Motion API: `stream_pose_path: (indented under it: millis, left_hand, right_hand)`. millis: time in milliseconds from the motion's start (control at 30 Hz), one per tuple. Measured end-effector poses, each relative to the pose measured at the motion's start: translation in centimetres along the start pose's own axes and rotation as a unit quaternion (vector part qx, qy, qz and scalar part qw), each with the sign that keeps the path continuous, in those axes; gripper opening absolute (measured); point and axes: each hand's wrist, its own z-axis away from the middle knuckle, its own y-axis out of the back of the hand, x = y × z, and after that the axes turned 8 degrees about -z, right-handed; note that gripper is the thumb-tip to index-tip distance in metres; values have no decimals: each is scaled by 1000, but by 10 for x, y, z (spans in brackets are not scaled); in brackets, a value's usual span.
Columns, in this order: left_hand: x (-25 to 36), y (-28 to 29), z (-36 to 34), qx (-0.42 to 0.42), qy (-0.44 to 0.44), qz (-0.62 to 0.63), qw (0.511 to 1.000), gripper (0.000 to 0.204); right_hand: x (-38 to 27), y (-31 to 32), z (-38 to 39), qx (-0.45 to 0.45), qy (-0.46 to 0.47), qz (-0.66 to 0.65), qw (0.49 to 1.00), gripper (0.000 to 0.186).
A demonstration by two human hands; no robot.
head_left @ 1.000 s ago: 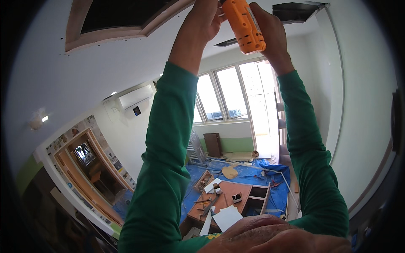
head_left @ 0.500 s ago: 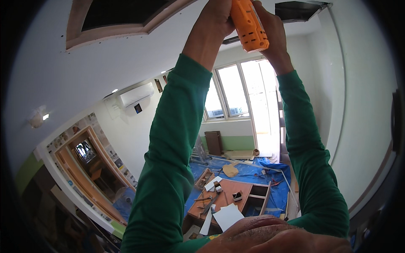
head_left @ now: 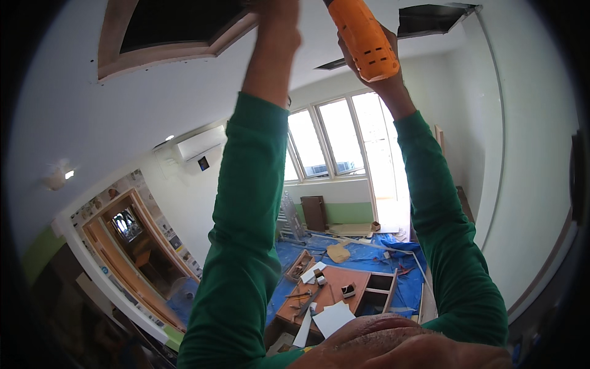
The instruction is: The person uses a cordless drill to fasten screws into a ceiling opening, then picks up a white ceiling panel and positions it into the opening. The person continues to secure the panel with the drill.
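Observation:
Overhead, my right hand (head_left: pixel 387 67) is closed round an orange power drill (head_left: pixel 362 40), whose rounded, slotted rear end faces me; the drill's front end runs past the top of the picture. My left hand (head_left: pixel 276 24) is raised apart from the drill, close to the wooden-framed ceiling opening (head_left: pixel 178 31). Motion smears it and the upper edge cuts off its fingers, so whatever they do is hidden. Green sleeves cover both of my forearms.
Right of the drill is another dark ceiling opening (head_left: pixel 430 18). Below stand a reddish-brown bench (head_left: pixel 326 277) with tools and white sheets, and a blue tarp (head_left: pixel 362 252). A folding ladder (head_left: pixel 289 215) leans near the windows (head_left: pixel 335 135). An air conditioner (head_left: pixel 203 142) hangs on the wall.
My left hand has come away from beside the drill and moved left toward the framed opening. The drill, still in my right hand, has shifted slightly right and down.

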Motion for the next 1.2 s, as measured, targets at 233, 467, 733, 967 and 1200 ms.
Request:
stream_pose_path:
  millis: [233, 467, 733, 967, 1200]
  left_hand:
    - [30, 45, -83, -162, -167, 202, 952, 106]
    - [14, 42, -88, -74, -242, 63, 965, 107]
    - [18, 40, -79, -98, -253, 89, 958, 110]
    - [17, 34, -84, -131, -301, 113, 938, 114]
    - [22, 47, -88, -167, -154, 193, 955, 116]
  right_hand:
    - [-6, -7, -3, -38, -120, 52, 991, 37]
    - [-40, 25, -41, -92, -235, 93, 963, 27]
    - [-36, 31, -44, -122, -248, 141, 951, 26]
    - [-40, 29, -45, -94, -246, 136, 955, 23]
    - [-45, 31, -52, -135, -265, 141, 944, 24]
